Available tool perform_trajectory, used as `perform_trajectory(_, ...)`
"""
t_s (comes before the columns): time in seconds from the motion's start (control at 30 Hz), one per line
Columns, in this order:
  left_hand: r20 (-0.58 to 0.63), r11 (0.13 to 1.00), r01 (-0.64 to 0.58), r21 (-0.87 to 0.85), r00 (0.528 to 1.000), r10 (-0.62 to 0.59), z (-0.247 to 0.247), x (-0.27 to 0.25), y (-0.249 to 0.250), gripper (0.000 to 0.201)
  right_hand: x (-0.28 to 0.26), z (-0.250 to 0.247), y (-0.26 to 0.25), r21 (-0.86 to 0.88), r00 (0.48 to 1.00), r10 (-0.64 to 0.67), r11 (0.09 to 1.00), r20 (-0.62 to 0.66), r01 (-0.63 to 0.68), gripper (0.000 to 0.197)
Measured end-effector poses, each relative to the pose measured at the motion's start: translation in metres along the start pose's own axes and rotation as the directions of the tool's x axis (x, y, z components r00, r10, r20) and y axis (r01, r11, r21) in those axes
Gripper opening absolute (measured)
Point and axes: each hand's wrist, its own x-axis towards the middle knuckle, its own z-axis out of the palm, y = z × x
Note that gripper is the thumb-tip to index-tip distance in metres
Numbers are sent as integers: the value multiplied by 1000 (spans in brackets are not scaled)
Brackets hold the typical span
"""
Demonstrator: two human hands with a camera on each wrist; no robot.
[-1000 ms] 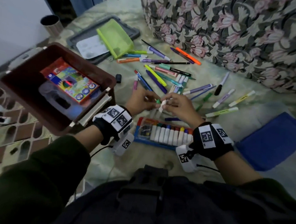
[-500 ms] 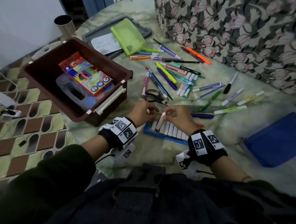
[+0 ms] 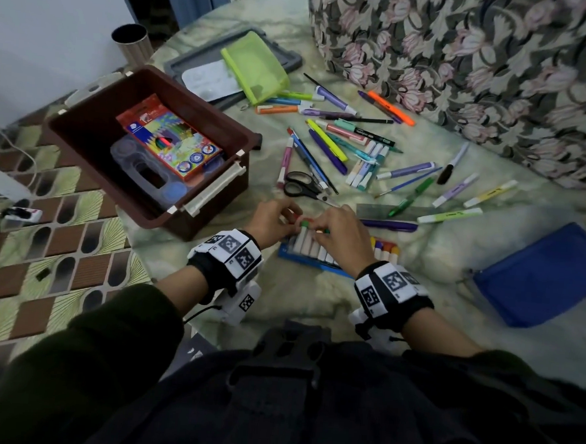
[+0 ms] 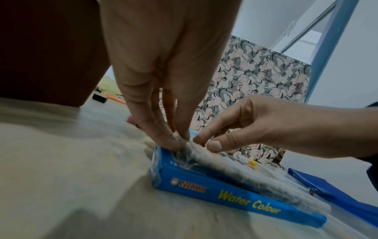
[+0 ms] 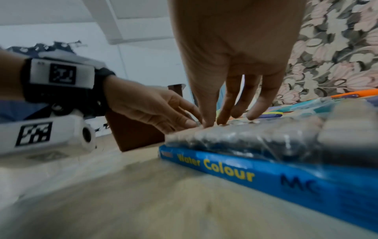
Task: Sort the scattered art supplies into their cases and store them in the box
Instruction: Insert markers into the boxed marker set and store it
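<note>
Both the left hand (image 3: 274, 219) and right hand (image 3: 342, 235) press straight fingertips onto paint tubes (image 3: 312, 247) in the blue Water Colour case (image 4: 235, 196) just beside the brown box (image 3: 84, 140).

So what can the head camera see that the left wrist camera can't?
Only the head view shows the scissors, the green pouch and the brown box's inside, with a colourful pencil pack.

Only the left wrist view shows the words "Water Colour" on the paint set's blue side.

Both show the left hand and the right hand touching the paint tubes at the set's left end.
</note>
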Motion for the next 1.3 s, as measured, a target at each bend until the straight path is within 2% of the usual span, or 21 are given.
perform_trajectory(0.07, -12, 1000, 2, -10, 1000, -2, 1, -1, -1, 30, -2, 1, 1, 12, 999, -40, 999, 20, 40, 23)
perform_trajectory(0.17, -33, 1000, -3, 1, 999, 3, 1, -2, -1, 29, -4, -3, 3, 54, 999, -34, 998, -9, 34, 29)
perform_trajectory(0.23, -43, 999, -21, 40, 999, 23, 2, -4, -1, 27, -6, -6, 8, 22, 999, -11, 1000, 38, 11, 52)
perform_trajectory(0.3, -36, 995, -53, 85, 998, 56, 1, -6, -3, 27, -10, -11, 17, -71, 985, 20, 997, 173, -8, 83)
perform_trajectory(0.37, -20, 988, -76, 137, 997, 79, 0, -8, -6, 29, -14, -13, 26, -146, 959, 55, 989, 279, -14, 98)
perform_trajectory(0.47, 14, 972, -120, 202, 993, 119, 0, -13, -9, 33, -20, -11, 36, -140, 958, 83, 989, 274, -46, 97)
perform_trajectory(0.63, 13, 976, -38, 216, 999, 36, 9, -12, -10, 40, -22, -9, 39, -32, 977, 119, 993, 175, -115, 95)
perform_trajectory(0.77, 79, 989, -48, 137, 996, 37, 8, -2, -9, 38, -25, -10, 40, -45, 975, 191, 981, 116, -187, 90)
perform_trajectory(0.87, 159, 978, -87, 190, 986, 56, 6, 7, -12, 53, -30, -15, 45, -70, 958, 279, 959, 59, -275, 92)
perform_trajectory(1.0, 342, 881, -296, 369, 925, 168, 3, 11, -17, 93, -41, -22, 47, -52, 933, 359, 932, 11, -358, 93)
perform_trajectory(1.1, 407, 826, -388, 410, 888, 215, -1, 14, -23, 98, -54, -22, 43, -38, 894, 446, 894, -38, -447, 92)
perform_trajectory(1.2, 474, 746, -418, 518, 867, 156, -14, 22, -23, 100, -70, -20, 37, 2, 850, 514, 856, -111, -517, 91)
perform_trajectory(1.3, 511, 656, -438, 615, 855, 91, -24, 24, -22, 97, -87, -14, 30, 22, 800, 588, 807, -117, -590, 91)
